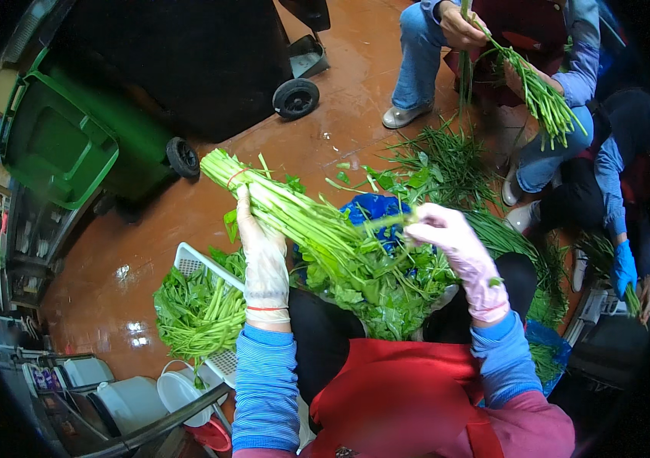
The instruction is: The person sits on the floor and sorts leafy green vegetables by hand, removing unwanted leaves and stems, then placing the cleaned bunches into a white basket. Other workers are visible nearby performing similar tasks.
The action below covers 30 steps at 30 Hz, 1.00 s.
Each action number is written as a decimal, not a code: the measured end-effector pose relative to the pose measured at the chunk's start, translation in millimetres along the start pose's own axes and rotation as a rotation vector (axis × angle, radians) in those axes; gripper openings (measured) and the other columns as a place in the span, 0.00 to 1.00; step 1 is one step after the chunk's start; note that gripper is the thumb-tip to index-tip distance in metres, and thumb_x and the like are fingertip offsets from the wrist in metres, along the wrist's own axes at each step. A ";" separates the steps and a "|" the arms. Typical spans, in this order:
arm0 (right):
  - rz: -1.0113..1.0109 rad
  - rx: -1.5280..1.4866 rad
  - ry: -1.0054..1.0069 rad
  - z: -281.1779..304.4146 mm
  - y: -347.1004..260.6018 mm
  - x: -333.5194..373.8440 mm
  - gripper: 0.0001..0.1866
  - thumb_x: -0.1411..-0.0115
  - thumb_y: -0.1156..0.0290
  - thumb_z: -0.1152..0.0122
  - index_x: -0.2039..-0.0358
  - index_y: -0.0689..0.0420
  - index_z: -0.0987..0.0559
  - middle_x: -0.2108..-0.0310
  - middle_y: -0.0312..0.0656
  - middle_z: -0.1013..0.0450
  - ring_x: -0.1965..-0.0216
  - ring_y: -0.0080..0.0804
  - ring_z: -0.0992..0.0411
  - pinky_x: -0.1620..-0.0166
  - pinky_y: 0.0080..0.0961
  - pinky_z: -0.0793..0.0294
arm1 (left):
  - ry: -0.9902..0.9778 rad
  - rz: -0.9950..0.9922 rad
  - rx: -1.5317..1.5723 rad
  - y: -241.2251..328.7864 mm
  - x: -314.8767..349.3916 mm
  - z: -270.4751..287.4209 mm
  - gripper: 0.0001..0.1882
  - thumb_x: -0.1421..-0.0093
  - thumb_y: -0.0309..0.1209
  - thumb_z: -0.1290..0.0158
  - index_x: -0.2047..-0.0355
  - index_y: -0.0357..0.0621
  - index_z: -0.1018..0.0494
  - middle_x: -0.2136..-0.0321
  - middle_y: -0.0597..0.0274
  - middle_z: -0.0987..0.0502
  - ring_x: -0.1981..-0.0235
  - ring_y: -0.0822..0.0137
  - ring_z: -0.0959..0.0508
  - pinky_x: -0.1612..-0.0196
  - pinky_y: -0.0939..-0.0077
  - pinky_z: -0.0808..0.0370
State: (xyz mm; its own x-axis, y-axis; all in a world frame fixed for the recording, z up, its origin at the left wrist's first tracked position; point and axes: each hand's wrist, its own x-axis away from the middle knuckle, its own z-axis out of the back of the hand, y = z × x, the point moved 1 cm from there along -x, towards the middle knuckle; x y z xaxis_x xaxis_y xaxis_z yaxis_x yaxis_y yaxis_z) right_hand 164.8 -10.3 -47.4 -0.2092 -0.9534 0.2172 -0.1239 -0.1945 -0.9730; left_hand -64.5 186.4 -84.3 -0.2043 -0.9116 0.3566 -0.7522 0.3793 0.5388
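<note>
My left hand (264, 263), in a pale glove, is closed around a thick bunch of leafy greens (294, 210). The bunch slants, its pale cut stem ends at the upper left with a red band (238, 177) near them, its leaves toward my lap. My right hand (451, 233), also gloved, pinches a single thin stem (386, 222) beside the leafy end. Beneath both lies a heap of loose leaves (393, 294) between my knees, with a blue plastic bag (374, 208) showing behind it.
More greens fill a white plastic basket (222, 368) on my left. Thin green stalks (447, 164) are piled on the wet brown floor (340, 141). A co-worker holds a green bunch (542, 99); another's blue-gloved hand (624, 271) reaches down. Wheeled bins, one a green bin (61, 145), stand ahead left.
</note>
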 end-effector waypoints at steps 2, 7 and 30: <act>0.006 -0.020 0.067 12.7 -13.1 17.0 0.09 0.48 0.68 0.39 0.70 0.59 0.24 0.74 0.34 0.28 0.72 0.18 0.31 0.65 0.16 0.33 | 0.020 -0.070 -0.028 4.3 -3.4 3.6 0.21 0.41 0.43 0.53 0.53 0.41 0.34 0.58 0.52 0.27 0.58 0.54 0.27 0.52 0.54 0.30; 0.110 -0.100 0.213 40.0 -19.8 38.9 0.08 0.47 0.72 0.40 0.67 0.60 0.25 0.73 0.34 0.28 0.72 0.19 0.32 0.66 0.17 0.33 | 0.018 -0.149 -0.054 13.4 -9.6 13.4 0.21 0.41 0.45 0.52 0.55 0.43 0.34 0.61 0.56 0.27 0.61 0.57 0.26 0.55 0.59 0.28; 0.324 0.438 0.178 -43.7 -10.9 -18.7 0.12 0.43 0.66 0.48 0.61 0.57 0.26 0.65 0.44 0.29 0.63 0.37 0.28 0.58 0.27 0.30 | -0.079 -0.020 0.101 17.9 9.9 -5.9 0.24 0.40 0.46 0.57 0.50 0.42 0.36 0.54 0.49 0.30 0.54 0.50 0.30 0.49 0.51 0.33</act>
State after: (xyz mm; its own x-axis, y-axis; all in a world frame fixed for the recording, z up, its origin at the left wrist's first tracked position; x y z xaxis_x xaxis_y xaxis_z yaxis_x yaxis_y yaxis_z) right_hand 127.7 19.7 -37.5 -0.3345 -0.9341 -0.1249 0.3794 -0.0122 -0.9251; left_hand -76.2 185.1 -66.6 -0.2339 -0.9300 0.2834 -0.8151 0.3465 0.4642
